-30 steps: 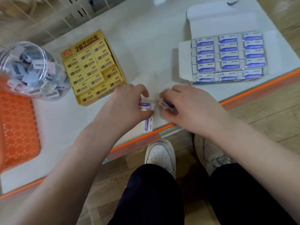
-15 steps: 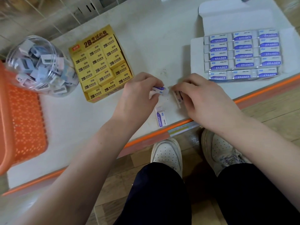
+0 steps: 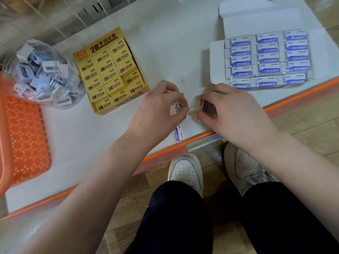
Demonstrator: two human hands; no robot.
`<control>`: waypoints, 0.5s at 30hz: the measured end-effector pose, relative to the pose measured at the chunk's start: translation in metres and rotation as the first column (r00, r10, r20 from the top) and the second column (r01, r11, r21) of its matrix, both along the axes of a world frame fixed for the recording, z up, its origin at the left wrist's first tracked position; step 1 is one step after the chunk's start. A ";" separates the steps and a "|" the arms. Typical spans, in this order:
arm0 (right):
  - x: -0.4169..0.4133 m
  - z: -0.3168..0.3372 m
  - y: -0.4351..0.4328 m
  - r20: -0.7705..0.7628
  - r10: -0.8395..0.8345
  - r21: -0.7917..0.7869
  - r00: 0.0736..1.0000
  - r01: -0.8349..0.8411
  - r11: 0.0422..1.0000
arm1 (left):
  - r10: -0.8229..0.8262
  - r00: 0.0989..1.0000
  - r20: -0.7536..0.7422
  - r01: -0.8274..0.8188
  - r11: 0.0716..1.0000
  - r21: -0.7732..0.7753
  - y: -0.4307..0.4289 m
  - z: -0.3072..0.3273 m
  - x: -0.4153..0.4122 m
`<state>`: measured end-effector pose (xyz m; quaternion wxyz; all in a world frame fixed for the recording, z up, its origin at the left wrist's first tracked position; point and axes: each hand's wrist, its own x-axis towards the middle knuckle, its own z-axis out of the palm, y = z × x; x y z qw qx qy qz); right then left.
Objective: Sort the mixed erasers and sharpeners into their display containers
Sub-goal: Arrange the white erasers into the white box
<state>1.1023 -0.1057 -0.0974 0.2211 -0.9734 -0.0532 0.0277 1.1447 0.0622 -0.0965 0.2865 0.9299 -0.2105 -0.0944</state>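
My left hand (image 3: 161, 109) pinches a white-and-blue eraser (image 3: 176, 107) just above the counter. My right hand (image 3: 231, 110) grips another white-and-blue eraser (image 3: 204, 107) beside it, fingertips nearly touching the left hand. A third eraser (image 3: 178, 133) of the same kind lies loose on the counter below my left hand, near the front edge. The white display box (image 3: 216, 61) at right holds rows of matching blue-label erasers (image 3: 267, 60). A yellow box (image 3: 99, 110) of 2B erasers stands in the middle. A clear jar (image 3: 55, 52) of sharpeners lies at left.
An orange perforated basket (image 3: 23, 136) sits at the far left, partly under the jar. The white counter (image 3: 82, 143) has an orange front edge (image 3: 165, 154). Below it are my legs and white shoes (image 3: 185, 171) on a wooden floor.
Both hands keep holding their erasers and have shifted a little; the view has drifted slightly. The loose eraser stays on the counter.
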 end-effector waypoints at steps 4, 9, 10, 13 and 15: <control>-0.002 -0.006 -0.009 0.076 -0.063 0.004 0.995 0.063 0.998 | -0.013 0.999 0.030 0.014 1.000 -0.019 -0.002 0.000 0.001; -0.010 -0.006 -0.011 0.112 0.060 0.023 0.992 -0.063 0.998 | 0.018 0.999 0.038 -0.021 0.997 0.081 -0.006 -0.002 -0.001; -0.011 -0.006 -0.012 0.107 0.096 0.013 0.990 -0.098 0.995 | 0.017 0.999 0.049 -0.021 0.996 0.091 -0.006 -0.003 -0.001; -0.009 -0.004 -0.016 0.058 0.141 0.021 0.988 -0.142 0.990 | 0.021 0.997 0.073 -0.026 0.998 0.063 -0.006 -0.007 -0.001; -0.009 -0.005 -0.018 0.012 0.141 0.029 0.990 -0.141 0.990 | 0.015 0.994 0.109 -0.019 0.999 0.028 -0.007 -0.009 -0.001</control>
